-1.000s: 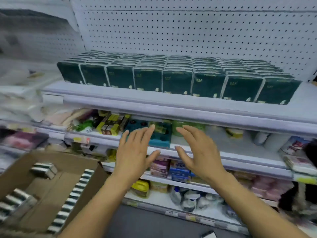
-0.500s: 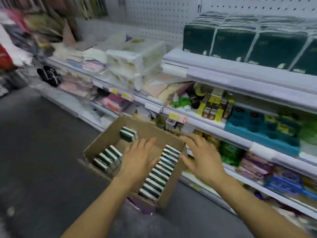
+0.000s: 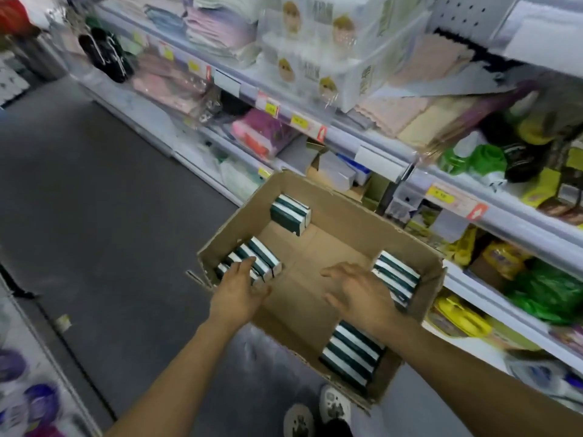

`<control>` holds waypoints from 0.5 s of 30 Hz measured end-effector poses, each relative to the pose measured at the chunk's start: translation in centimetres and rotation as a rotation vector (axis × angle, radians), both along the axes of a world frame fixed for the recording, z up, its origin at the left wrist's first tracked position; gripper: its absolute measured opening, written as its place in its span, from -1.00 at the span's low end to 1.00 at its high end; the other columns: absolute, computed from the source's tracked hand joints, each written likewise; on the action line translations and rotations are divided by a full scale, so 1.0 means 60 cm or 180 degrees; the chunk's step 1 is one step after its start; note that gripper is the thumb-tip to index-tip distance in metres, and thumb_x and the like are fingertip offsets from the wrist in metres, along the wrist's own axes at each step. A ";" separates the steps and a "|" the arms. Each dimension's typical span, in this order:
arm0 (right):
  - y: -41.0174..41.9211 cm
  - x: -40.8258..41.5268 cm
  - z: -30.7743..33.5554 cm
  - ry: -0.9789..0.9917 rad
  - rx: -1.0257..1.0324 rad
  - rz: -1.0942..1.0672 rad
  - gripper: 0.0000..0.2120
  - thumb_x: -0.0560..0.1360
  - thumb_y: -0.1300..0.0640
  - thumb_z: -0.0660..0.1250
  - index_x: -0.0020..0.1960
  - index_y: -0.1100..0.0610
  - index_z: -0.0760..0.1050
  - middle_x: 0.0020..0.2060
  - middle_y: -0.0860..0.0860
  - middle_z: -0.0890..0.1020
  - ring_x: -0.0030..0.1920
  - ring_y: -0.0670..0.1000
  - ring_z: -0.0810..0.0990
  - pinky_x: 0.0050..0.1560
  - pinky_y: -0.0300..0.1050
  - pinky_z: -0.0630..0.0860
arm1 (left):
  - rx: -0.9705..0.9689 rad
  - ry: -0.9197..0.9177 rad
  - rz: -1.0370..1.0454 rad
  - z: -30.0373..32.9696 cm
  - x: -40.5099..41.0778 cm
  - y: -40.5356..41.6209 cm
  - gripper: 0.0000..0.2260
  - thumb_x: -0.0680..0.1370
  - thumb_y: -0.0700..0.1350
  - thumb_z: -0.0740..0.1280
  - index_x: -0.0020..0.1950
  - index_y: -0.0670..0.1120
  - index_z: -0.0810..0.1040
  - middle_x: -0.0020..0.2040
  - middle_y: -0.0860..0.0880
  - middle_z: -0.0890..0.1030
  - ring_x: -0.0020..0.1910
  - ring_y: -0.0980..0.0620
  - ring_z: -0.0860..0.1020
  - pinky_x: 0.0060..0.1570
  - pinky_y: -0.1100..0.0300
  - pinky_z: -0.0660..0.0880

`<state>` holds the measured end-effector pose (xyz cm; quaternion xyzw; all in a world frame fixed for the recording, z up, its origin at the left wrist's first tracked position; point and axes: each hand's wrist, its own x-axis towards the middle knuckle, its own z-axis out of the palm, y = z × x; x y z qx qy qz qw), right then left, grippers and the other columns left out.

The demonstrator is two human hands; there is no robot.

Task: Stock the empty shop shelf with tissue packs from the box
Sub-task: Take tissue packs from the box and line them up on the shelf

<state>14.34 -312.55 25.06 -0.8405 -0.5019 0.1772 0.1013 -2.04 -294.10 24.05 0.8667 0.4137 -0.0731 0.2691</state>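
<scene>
The cardboard box [image 3: 344,228] is sitting on the dark floor [image 3: 94,200] in the lower middle of the frame, just beside the low shop shelves [image 3: 473,197] that are running along the right side. Much of the box bottom is showing bare, so I judge that a large part of the stock is already out. The shelf to be filled is not showing in this view, so how full it is I cannot tell.

Four small groups of tissue packs are remaining inside. A pair [image 3: 290,213] is standing at the far wall, in the upper part of the box. A row [image 3: 258,261] is lying at the left wall. Another row [image 3: 396,275] is leaning at the right wall, and a last row [image 3: 351,354] is lying at the near right corner.

The packs are standing on their narrow edges, green and white stripes facing up. In the left row and the far pair the long axis is running from upper left to lower right of the frame. In the near right row it is running the same way, and the packs are stacking toward the lower left.

The left hand [image 3: 238,287] is reaching over the left row, fingers spread and touching the tops of the packs, not yet closing around them. The right hand [image 3: 356,288] is hovering over the bare bottom near the right row, fingers spread and holding nothing. I judge the next pick is only beginning.
</scene>
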 end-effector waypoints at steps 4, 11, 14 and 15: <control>0.090 0.008 -0.086 0.0373 -0.0079 -0.0020 -0.60 0.57 -0.08 0.25 0.39 -0.09 0.35 0.29 -0.10 0.47 0.22 -0.04 0.46 0.21 -0.07 0.41 | -0.0111 0.0034 0.0210 -0.069 0.030 0.076 -0.33 0.52 0.11 0.39 0.54 -0.06 0.22 0.41 -0.10 0.38 0.37 -0.11 0.38 0.33 -0.07 0.38; 0.211 0.011 -0.221 0.1137 0.0085 -0.0357 -0.72 0.61 -0.04 0.21 0.23 0.07 0.45 0.13 -0.02 0.55 0.09 -0.01 0.52 0.12 -0.02 0.48 | -0.0207 0.0337 0.0324 -0.205 0.064 0.156 -0.21 0.52 0.12 0.40 0.59 -0.07 0.05 0.50 -0.13 0.24 0.46 -0.14 0.25 0.41 -0.04 0.26; 0.254 0.014 -0.269 0.1274 0.0119 -0.0381 -0.63 0.59 -0.07 0.24 0.34 0.05 0.40 0.22 0.01 0.50 0.15 0.00 0.50 0.12 -0.03 0.48 | -0.0128 0.0380 0.0149 -0.241 0.069 0.171 -0.21 0.54 0.08 0.38 0.60 -0.09 -0.01 0.51 -0.15 0.20 0.46 -0.17 0.23 0.43 -0.06 0.26; 0.265 0.013 -0.285 0.1344 0.0125 -0.0382 -0.60 0.58 -0.09 0.26 0.35 0.05 0.38 0.23 0.02 0.50 0.15 0.00 0.50 0.10 -0.05 0.49 | -0.0061 0.0383 0.0071 -0.251 0.070 0.175 -0.22 0.55 0.07 0.38 0.60 -0.10 0.00 0.52 -0.15 0.20 0.45 -0.17 0.23 0.42 -0.08 0.27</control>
